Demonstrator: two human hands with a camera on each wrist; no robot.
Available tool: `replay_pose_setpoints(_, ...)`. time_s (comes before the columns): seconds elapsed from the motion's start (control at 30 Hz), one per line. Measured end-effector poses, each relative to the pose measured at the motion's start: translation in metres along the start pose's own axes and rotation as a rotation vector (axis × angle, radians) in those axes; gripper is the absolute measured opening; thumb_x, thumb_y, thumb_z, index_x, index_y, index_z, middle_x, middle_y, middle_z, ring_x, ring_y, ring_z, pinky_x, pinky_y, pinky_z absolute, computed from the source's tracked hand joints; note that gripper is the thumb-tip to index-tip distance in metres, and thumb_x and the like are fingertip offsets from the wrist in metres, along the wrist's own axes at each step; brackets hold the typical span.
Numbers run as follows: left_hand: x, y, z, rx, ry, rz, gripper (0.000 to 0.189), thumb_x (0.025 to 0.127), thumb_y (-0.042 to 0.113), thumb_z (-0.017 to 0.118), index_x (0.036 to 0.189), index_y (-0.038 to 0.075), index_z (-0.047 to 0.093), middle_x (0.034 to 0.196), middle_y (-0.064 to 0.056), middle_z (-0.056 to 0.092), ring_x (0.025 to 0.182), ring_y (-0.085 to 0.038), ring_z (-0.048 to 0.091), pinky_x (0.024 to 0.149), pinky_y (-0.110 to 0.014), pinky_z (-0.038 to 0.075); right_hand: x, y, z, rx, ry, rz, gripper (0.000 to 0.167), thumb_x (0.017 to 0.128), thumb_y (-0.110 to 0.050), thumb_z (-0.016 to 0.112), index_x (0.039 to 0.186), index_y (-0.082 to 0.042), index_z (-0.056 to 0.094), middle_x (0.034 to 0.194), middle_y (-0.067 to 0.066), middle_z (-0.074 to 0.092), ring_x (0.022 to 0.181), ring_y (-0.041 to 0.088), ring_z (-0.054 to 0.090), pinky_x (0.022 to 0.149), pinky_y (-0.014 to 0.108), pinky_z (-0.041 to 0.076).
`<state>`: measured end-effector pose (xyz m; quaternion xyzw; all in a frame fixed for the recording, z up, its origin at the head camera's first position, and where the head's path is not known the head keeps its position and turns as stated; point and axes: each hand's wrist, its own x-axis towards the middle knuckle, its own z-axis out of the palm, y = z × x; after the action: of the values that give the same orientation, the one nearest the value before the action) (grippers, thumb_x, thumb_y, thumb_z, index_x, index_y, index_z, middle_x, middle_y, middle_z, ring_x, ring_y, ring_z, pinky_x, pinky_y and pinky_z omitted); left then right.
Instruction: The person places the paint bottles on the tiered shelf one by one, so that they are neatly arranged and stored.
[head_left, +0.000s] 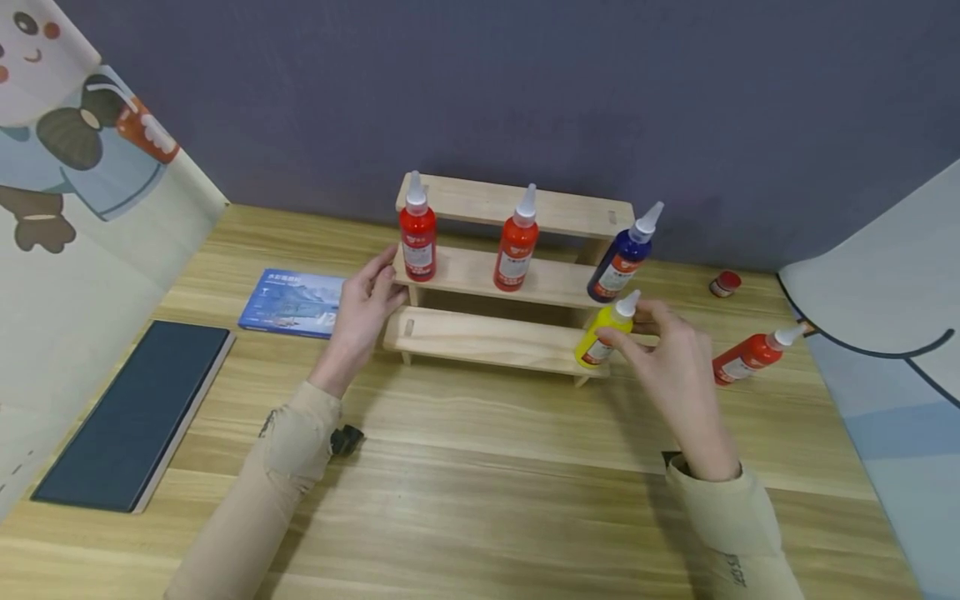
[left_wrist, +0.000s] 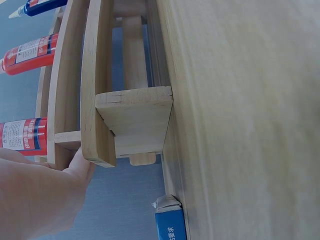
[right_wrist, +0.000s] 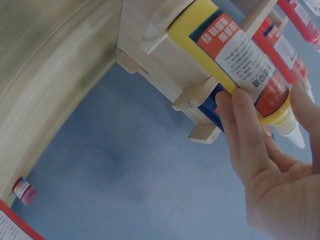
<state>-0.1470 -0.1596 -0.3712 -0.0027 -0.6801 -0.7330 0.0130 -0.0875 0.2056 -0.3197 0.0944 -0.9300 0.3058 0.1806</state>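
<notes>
A three-step wooden rack (head_left: 495, 337) stands against the dark wall. At its left end my left hand (head_left: 362, 308) holds the end of the middle step, beside a red bottle (head_left: 417, 242); in the left wrist view, that hand (left_wrist: 42, 192) is partly hidden behind the step. My right hand (head_left: 675, 354) pinches a yellow squeeze bottle (head_left: 597, 340) near its white nozzle. The yellow bottle's base is at the right end of the lowest step, and the bottle leans right. Another red bottle (head_left: 516, 254) and a tilted dark blue bottle (head_left: 619, 267) are on the middle step.
Right of the rack are a leaning red bottle (head_left: 748, 358) and a small red-lidded jar (head_left: 724, 284). To the left lie a blue box (head_left: 292, 304) and a dark flat panel (head_left: 138, 412). The dark wall (head_left: 480, 92) rises directly behind the rack.
</notes>
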Motion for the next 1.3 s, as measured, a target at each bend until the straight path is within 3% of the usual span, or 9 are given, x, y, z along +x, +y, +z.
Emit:
replay_pose_setpoints(0.5,-0.001,0.000,0.001,0.007,-0.006,-0.002,0.051,0.118,0.010,0.035,0.168,0.002,0.029,0.174,-0.019,0.023,0.147,-0.040,0.047,0.121,-0.035,0.046,-0.003,-0.004,-0.009,0.027,-0.024,0.060,0.047,0.093,-0.017,0.088,0.127,0.010,0.068,0.116,0.029,0.074,0.103,0.046,0.074,0.076,0.053,0.067)
replay_pose_setpoints(0.6,-0.002,0.000,0.001,0.010,-0.006,-0.001,0.051,0.118,0.011,0.035,0.168,0.002,0.029,0.174,-0.019,0.024,0.145,-0.040,0.048,0.122,-0.035,0.046,-0.003,-0.003,-0.012,0.040,-0.007,0.059,0.046,0.093,-0.015,0.088,0.128,0.008,0.069,0.118,0.027,0.075,0.104,0.045,0.075,0.077,0.040,0.066)
replay_pose_setpoints(0.67,-0.002,0.000,0.001,0.015,-0.005,-0.001,0.051,0.118,0.012,0.035,0.168,0.002,0.029,0.174,-0.019,0.024,0.144,-0.040,0.049,0.121,-0.035,0.046,-0.004,-0.002,-0.013,0.058,0.008,0.055,0.045,0.093,-0.013,0.088,0.128,0.007,0.069,0.120,0.026,0.074,0.105,0.045,0.075,0.077,0.024,0.065)
replay_pose_setpoints(0.77,-0.001,0.000,0.000,0.017,-0.005,-0.002,0.051,0.118,0.011,0.035,0.168,0.003,0.029,0.174,-0.019,0.024,0.145,-0.040,0.049,0.122,-0.035,0.046,-0.005,0.001,-0.017,0.076,0.028,0.055,0.042,0.094,-0.011,0.086,0.128,0.006,0.069,0.123,0.024,0.074,0.105,0.045,0.075,0.077,0.003,0.054)
replay_pose_setpoints(0.83,-0.001,0.000,0.000,0.018,-0.005,-0.003,0.051,0.118,0.011,0.035,0.168,0.002,0.029,0.175,-0.019,0.024,0.146,-0.039,0.047,0.122,-0.035,0.045,-0.005,0.003,-0.018,0.084,0.041,0.057,0.041,0.094,-0.009,0.085,0.128,0.007,0.068,0.123,0.024,0.074,0.105,0.044,0.075,0.078,-0.002,0.049)
replay_pose_setpoints(1.3,0.000,-0.001,0.000,0.007,-0.004,0.003,0.051,0.118,0.009,0.035,0.167,0.001,0.029,0.175,-0.019,0.023,0.146,-0.041,0.047,0.121,-0.035,0.046,-0.009,0.017,-0.034,0.083,0.112,0.108,0.050,0.096,-0.006,0.083,0.138,0.006,0.061,0.130,0.022,0.072,0.110,0.043,0.074,0.082,-0.003,0.047)
